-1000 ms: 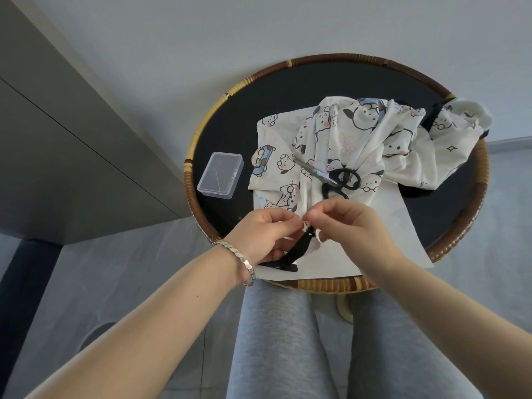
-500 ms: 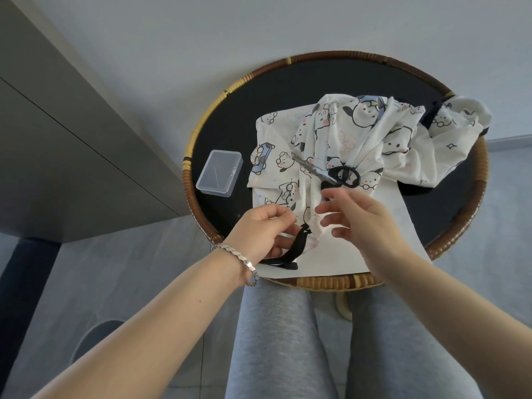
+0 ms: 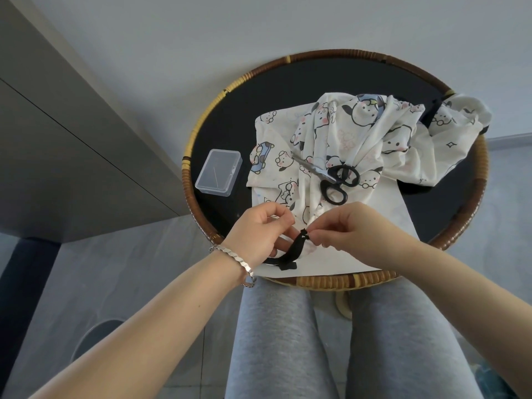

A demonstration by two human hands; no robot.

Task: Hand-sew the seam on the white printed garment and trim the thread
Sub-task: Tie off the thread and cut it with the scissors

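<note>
Clear plastic box [image 3: 218, 171] on desk [image 3: 288, 87], one thin needle [image 3: 215, 176] inside. Grips: left hand [image 3: 257, 236] pinches white printed garment [image 3: 339, 133], right hand [image 3: 349, 230] pinches its black strap [image 3: 290, 251].

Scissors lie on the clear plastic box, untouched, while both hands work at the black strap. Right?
No. The head view shows the scissors lying on the white printed garment, not on the clear plastic box, which sits apart to the left. The rest holds: they are untouched, and the left hand and right hand work at the black strap.
</note>
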